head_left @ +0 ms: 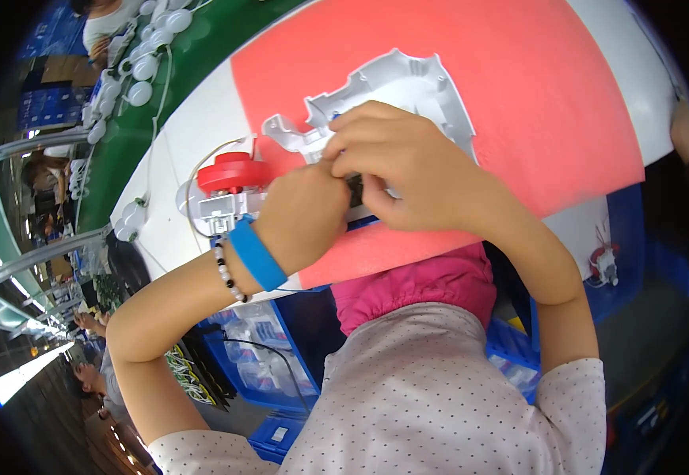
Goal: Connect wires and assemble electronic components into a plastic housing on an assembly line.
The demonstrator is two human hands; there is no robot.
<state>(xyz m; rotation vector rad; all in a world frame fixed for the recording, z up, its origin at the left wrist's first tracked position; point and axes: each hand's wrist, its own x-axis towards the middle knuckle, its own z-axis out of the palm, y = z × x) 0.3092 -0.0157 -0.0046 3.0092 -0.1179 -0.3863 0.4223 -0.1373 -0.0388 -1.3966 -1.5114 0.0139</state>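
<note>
A white plastic shell (449, 103) lies hollow side up on the pink mat (550, 119), its near-left edge hidden by both hands; the left hand (305, 210) is curled in from seven o'clock, fingertips bunched, and I cannot tell what it grips; the right hand (416, 170) reaches over from five o'clock, fingers bent, thumb apart, a dark piece (355, 190) partly showing beside it, its grip also hidden; the step in hand looks like close fingertip work at the shell's seven o'clock edge; the next move seems to call for a steady left hand and small, careful right-finger motions; at nine o'clock from the hands sits a red round part (234, 171) with a thin cable (195, 178); farther out, white bulbs (140, 93) lie at ten o'clock, a blue bin (629, 237) at four
</note>
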